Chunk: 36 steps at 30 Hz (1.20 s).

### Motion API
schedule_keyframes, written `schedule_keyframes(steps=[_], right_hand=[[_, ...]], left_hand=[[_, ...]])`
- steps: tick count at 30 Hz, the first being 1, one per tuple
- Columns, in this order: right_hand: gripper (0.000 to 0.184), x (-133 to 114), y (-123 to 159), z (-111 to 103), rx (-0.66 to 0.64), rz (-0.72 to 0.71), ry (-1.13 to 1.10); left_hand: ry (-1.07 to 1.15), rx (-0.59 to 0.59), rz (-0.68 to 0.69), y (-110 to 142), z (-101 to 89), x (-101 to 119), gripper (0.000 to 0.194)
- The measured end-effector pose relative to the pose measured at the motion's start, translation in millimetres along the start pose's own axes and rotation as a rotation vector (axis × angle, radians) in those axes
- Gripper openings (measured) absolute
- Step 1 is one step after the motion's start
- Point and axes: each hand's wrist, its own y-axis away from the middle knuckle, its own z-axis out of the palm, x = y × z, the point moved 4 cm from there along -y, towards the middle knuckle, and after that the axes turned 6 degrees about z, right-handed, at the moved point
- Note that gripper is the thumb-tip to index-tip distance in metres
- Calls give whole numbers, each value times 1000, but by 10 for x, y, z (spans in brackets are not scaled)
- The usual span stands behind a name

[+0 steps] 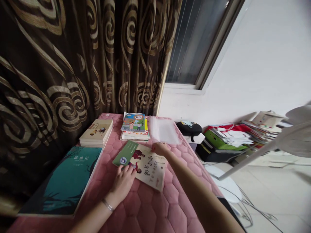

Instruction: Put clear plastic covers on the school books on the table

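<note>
Left hand (122,183) and right hand (159,149) on a booklet (145,168)
I can't tell if they grip it. It lies on a pink quilted mat (145,210), a teal book (63,181) to its left, a plastic sleeve (164,129) and stacked schoolbooks (134,127) beyond it.

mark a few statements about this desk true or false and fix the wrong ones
The left hand lies on the illustrated book. True.
The right hand grips the clear plastic sleeve. False: it is at the book's top edge, near the sleeve.
The teal book stands upright. False: it lies flat on the pink quilted mat.
A bracelet circles the left wrist. True.
A swirl-patterned brown curtain hangs beside the mat. True.
</note>
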Motion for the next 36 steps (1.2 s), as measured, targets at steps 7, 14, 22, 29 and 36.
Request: schedule_keyframes(steps=[7, 14, 22, 29, 36], right_hand=[[26, 184, 734, 285, -133, 24, -300], [30, 154, 990, 442, -37, -5, -475], [31, 102, 954, 492, 51, -18, -540], [47, 35, 1029, 548, 119, 185, -382], [48, -43, 1048, 570, 127, 227, -286]], left_hand=[[163, -75, -208, 180, -91, -349, 43], [318, -152, -389, -306, 3, -686, 33], [308, -83, -467, -480, 124, -744, 30], [353, 0, -488, -333, 168, -702, 27], [365, 3, -466, -67, 187, -607, 31]])
